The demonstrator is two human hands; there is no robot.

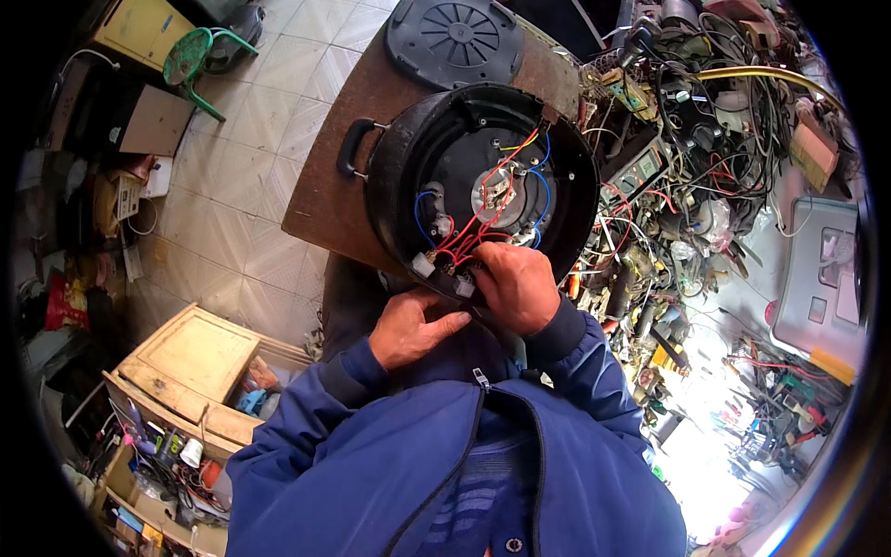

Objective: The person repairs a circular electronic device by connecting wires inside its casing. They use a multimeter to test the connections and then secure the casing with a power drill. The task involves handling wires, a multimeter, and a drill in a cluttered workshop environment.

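A round black appliance housing (566, 204) with a side handle (353, 148) lies open, underside up, on a rusty brown board (320, 200). Red, yellow and blue wires run from its central metal disc (492, 195) to terminals and white connectors (422, 265) at the near edge. My right hand (510, 288) reaches inside that edge, fingers curled among the red wires; what they grip is hidden. My left hand (408, 330) is at the outside of the near rim, thumb extended and fingertips hidden. A ribbed black cover (455, 37) lies at the board's far end.
A heap of cables, tools and parts (705, 139) fills the right, beside a grey plastic case (807, 278). A green stool (195, 65) stands on the tiled floor (246, 167). A wooden cabinet (186, 357) and drawer of clutter sit lower left.
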